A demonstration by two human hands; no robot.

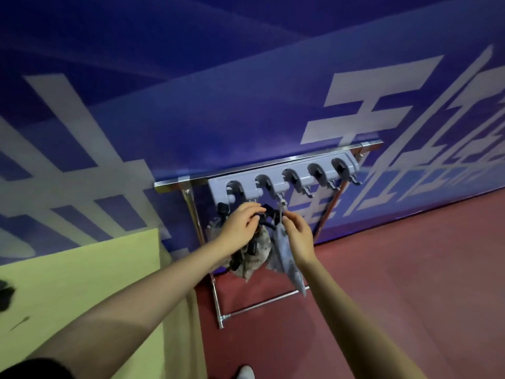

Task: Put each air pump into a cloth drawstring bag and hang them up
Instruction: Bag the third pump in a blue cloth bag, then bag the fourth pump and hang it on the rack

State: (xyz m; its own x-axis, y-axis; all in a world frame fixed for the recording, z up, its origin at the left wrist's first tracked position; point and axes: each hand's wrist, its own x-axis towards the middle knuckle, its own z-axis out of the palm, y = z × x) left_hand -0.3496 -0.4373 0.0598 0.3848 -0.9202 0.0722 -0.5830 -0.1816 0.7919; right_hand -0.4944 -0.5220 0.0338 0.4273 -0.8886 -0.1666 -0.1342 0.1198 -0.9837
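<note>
A grey hook rack (pixel 281 173) with several clips is mounted on a metal stand against the blue wall. A camouflage drawstring bag (pixel 255 259) hangs below its left part. Beside it hangs a grey-blue drawstring bag (pixel 285 253), its cord up at a small hook (pixel 281 201). My left hand (pixel 240 225) pinches the dark cords above the camouflage bag. My right hand (pixel 299 233) pinches the cord of the grey-blue bag just under the hook. Another dark bundle (pixel 216 222) hangs at the far left, partly hidden by my left hand. No air pump is visible outside the bags.
A yellow-green table (pixel 82 283) stands at the left, with dark items (pixel 5 295) at its left edge. The stand's metal frame (pixel 218 305) rests on the red floor (pixel 382 283). Several rack hooks to the right hold nothing. A white shoe tip (pixel 246 372) shows at the bottom.
</note>
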